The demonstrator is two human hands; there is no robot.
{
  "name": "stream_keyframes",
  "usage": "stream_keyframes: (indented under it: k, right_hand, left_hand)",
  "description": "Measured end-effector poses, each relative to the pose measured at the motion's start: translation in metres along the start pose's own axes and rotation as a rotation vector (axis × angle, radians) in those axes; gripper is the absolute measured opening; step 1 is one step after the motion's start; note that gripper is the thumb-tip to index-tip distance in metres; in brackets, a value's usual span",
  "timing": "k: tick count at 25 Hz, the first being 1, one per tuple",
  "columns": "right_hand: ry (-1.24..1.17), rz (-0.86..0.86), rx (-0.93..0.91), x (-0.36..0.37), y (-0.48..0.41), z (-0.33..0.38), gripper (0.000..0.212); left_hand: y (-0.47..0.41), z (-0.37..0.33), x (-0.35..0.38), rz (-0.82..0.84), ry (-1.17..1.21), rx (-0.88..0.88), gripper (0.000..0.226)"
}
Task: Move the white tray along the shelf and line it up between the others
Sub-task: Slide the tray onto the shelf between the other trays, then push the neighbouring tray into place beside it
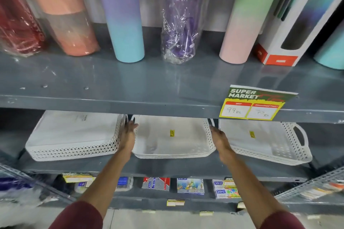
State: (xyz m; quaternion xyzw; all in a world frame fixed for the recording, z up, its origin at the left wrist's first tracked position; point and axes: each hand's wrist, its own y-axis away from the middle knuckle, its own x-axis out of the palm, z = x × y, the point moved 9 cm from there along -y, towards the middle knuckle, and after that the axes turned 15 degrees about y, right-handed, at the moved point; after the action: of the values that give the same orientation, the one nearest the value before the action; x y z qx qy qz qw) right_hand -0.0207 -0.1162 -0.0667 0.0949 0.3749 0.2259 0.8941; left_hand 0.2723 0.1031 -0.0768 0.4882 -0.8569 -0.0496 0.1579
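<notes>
Past your sleeves (80,215), your left hand (128,134) and right hand (219,138) flanked the white tray (171,141), touching its sides; grip unclear. It sat on the shelf (167,166) between two other trays (74,135), roughly level; little seemed left.

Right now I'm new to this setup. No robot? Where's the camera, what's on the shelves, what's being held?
No robot here: a person works with bare hands. The single picture comes from a wide-angle camera on their head, looking forward and down along both arms. They face grey shop shelves. On the middle shelf sit three white trays with perforated walls. The left hand and right hand lie against the two sides of the middle tray, fingers fairly straight, pressing it rather than wrapping round it. The left tray and right tray flank it, with narrow gaps. The top shelf carries tall coloured bottles, some in plastic wrap, and a price sign hangs on its front edge. Small packets lie on the shelf below.
</notes>
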Motion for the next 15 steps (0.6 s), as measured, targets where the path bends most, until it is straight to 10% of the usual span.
stream_keyframes:
  k: [4,11,15]
  right_hand:
    - [0.204,-0.341,-0.375,-0.016,0.038,0.064,0.053]
    - [-0.038,0.158,-0.533,0.159,0.100,0.205,0.025]
    - [0.065,0.231,-0.436,0.247,0.090,0.244,0.047]
  left_hand:
    - [0.009,-0.039,0.008,-0.049,-0.115,0.149,0.035]
    - [-0.022,-0.112,-0.190,-0.340,-0.289,0.224,0.037]
    - [-0.073,-0.114,-0.309,-0.499,-0.475,0.077,0.047]
